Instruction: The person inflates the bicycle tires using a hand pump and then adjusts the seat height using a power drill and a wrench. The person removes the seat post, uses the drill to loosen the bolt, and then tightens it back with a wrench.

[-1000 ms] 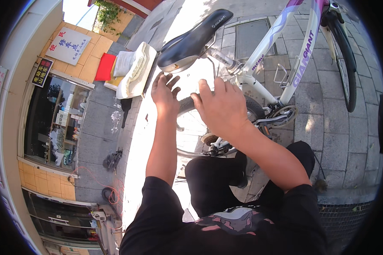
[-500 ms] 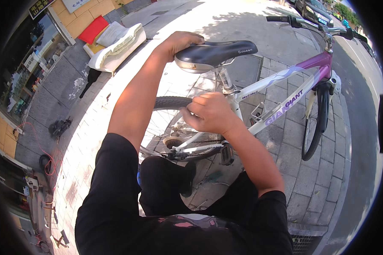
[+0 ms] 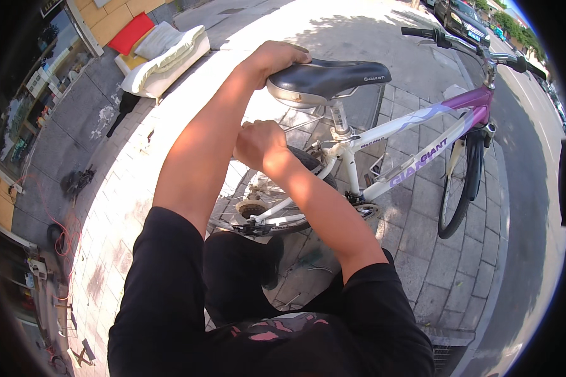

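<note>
My left hand [image 3: 277, 60] is closed on the back edge of the black saddle [image 3: 333, 78] of a white and purple bicycle [image 3: 421, 110], its fingers partly out of sight behind it. Below the saddle, left of the seatpost [image 3: 339, 116], my right hand [image 3: 258, 141] is closed over the top of the rear wheel; what its fingers hold is hidden. The rear tire [image 3: 308, 162] shows just right of that hand, with the sprockets [image 3: 251, 209] lower down. My left forearm covers part of the wheel's left side.
A couch [image 3: 173, 66] with cushions stands by the shopfront at upper left. An orange hose [image 3: 60, 245] and dark parts [image 3: 75, 183] lie at left. A road with parked cars [image 3: 464, 19] runs along the right, beside the paved sidewalk. My knee [image 3: 236, 270] is below the bicycle.
Since a second ago, my left hand has risen and taken hold of the saddle. My right hand has since moved left and slightly up, and the view has swung toward the street.
</note>
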`<state>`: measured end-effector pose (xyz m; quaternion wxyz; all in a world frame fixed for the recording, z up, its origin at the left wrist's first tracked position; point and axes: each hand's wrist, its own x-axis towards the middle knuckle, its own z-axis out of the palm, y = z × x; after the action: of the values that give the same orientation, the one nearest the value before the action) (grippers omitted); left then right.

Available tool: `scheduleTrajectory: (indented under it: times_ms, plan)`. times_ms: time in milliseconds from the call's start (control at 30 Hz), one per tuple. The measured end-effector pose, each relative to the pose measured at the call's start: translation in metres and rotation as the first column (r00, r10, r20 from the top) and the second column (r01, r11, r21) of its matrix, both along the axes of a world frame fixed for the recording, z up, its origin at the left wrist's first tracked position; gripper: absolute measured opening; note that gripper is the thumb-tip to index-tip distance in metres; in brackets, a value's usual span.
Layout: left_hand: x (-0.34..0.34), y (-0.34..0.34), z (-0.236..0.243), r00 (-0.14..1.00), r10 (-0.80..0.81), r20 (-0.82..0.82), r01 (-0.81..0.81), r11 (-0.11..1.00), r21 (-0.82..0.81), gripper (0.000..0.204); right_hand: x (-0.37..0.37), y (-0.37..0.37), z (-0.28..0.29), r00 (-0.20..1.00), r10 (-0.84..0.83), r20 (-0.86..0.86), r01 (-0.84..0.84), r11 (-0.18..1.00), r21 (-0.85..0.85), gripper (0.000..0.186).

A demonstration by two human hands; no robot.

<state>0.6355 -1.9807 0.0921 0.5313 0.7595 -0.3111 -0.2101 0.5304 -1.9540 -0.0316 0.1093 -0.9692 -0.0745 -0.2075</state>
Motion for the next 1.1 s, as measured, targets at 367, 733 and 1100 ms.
scheduleTrajectory:
  times_ms: [367,733,1100]
  plan:
    - [-0.004,0.008,0.0,0.995,-0.09,-0.044,0.088,0.995,-0.048,0.047,0.111,-0.124,-0.027,0.816,-0.419,0.399,0.476,0.878,-0.051,0.015]
    - [0.001,0.006,-0.006,0.986,-0.115,-0.117,0.108,0.992,-0.065,0.046,0.099,-0.133,-0.056,0.811,-0.582,-0.051,0.581,0.813,-0.045,0.016]
    - [-0.006,0.003,-0.003,0.99,-0.102,-0.096,0.095,0.993,-0.075,0.047,0.089,-0.121,-0.074,0.748,-0.649,-0.14,0.656,0.755,0.008,0.018]
